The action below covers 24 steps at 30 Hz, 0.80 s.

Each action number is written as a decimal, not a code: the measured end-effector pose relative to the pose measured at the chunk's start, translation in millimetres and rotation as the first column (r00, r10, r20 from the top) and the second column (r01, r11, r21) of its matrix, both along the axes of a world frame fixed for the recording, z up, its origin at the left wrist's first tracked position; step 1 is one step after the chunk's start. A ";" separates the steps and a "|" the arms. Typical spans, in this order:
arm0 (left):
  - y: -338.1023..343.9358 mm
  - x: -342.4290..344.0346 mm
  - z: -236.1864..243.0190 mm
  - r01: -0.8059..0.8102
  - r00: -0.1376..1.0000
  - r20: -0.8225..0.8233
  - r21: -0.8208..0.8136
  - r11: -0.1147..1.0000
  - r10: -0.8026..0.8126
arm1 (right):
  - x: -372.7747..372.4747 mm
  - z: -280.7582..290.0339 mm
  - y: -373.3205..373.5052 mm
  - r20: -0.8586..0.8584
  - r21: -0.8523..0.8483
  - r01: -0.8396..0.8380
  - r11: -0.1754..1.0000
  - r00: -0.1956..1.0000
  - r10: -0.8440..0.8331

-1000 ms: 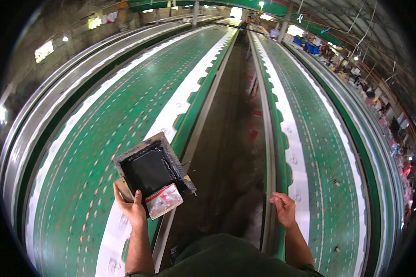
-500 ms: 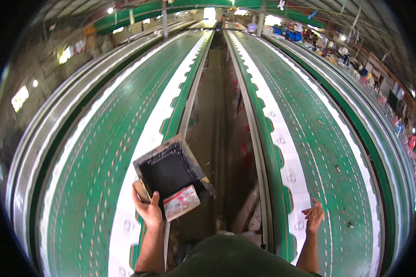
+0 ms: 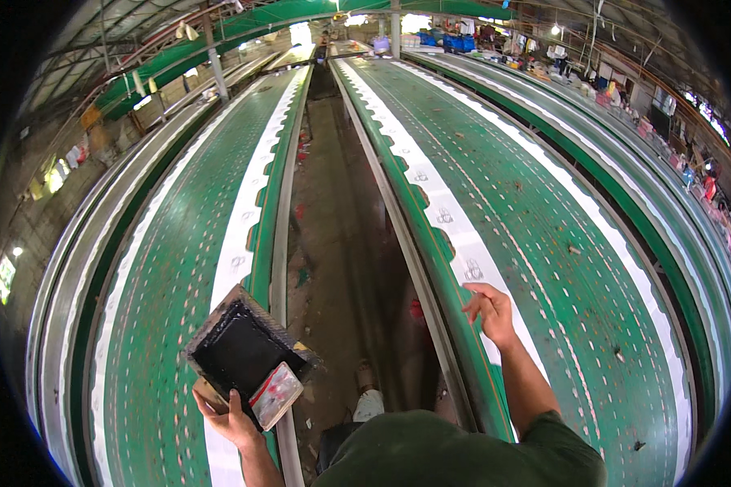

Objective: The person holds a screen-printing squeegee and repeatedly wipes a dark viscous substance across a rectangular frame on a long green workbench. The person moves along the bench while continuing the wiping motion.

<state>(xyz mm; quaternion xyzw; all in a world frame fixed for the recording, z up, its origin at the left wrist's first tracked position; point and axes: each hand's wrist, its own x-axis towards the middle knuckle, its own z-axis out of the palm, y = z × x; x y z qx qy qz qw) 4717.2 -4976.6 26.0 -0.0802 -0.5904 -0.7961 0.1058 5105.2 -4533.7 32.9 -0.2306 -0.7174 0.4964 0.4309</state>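
Note:
My left hand grips the wooden edge of a small square printing screen. Its inside is coated in black ink, and it is held tilted over the inner edge of the left table. A pale, red-smeared block with a red edge rests in the near corner of the screen. My right hand is above a white strip on the right table, beside a dark printed figure. Its index finger reaches out with the others loosely bent, and nothing shows in it. Whether the fingertips touch the strip, I cannot tell.
Long green tables run away on both sides, with white scalloped strips along their edges. Between them lies a narrow dark aisle, where my foot shows. Blue crates and piled goods stand at the far right.
My view has turned and moved along the aisle. The right hand has swung inward and forward to the strip's inner side. The screen stays in the left hand, lower and further left in view.

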 end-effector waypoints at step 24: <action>774.1 -461.1 34.2 0.421 0.899 0.070 0.126 0.898 -0.431 | -184.5 -127.7 652.8 0.473 0.189 0.860 0.475 0.344 -0.811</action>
